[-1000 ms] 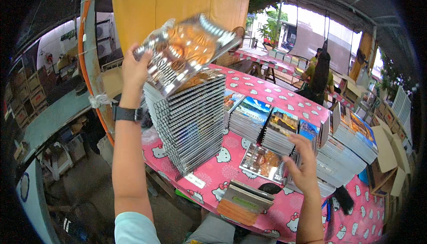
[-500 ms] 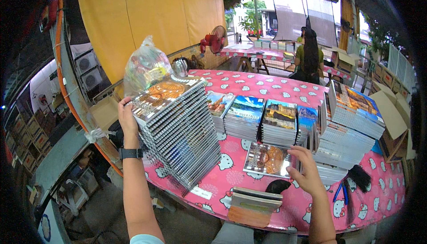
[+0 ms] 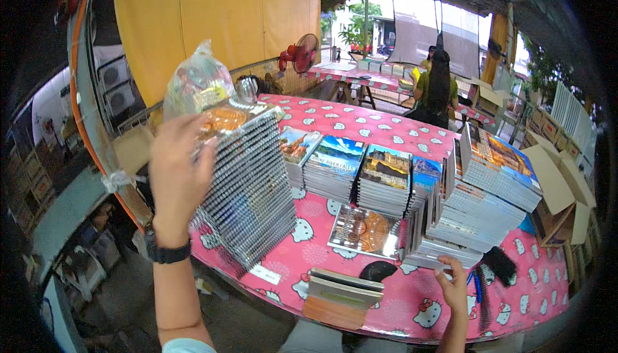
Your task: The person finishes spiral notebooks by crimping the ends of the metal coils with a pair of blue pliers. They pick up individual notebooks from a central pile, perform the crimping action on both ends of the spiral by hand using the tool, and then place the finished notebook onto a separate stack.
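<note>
A tall stack of wire-bound notebooks stands on the left of the table, a brown and white cover on top. My left hand, slightly blurred, is at the stack's near upper left corner. Its thumb and fingers are apart, with nothing visible in them. A single notebook with a similar brown cover lies flat on the pink patterned tablecloth. Over the table's near right part, my right hand hovers empty, fingers loosely bent and apart. Nearest to it are a black brush and a blue-handled tool.
Shorter notebook stacks with picture covers stand mid-table, and a large leaning stack is at right. Thick board-like blocks sit at the near edge. Behind are a plastic bag, a red fan, open cartons and people.
My left hand has come off the stack's top corner toward me. My right hand has moved down and right, away from the single notebook. The view has shifted slightly.
</note>
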Demonstrator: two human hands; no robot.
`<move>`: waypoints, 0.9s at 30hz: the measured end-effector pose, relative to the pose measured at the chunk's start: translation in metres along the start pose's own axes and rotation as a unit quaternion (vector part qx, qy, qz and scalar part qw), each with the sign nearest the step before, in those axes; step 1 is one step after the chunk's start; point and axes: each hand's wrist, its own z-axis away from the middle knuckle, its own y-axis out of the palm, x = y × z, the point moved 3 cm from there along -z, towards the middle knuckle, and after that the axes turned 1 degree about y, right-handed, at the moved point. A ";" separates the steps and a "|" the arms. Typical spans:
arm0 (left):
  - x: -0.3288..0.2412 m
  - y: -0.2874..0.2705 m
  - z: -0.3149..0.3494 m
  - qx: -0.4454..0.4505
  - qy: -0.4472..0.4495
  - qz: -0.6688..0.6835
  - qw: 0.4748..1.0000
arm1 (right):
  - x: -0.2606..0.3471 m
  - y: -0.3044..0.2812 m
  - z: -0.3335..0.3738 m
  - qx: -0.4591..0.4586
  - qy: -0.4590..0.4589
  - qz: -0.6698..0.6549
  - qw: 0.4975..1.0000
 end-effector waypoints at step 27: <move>-0.122 0.322 0.199 0.506 -0.260 0.275 0.775 | -0.060 0.071 0.051 -0.018 0.171 -0.113 0.979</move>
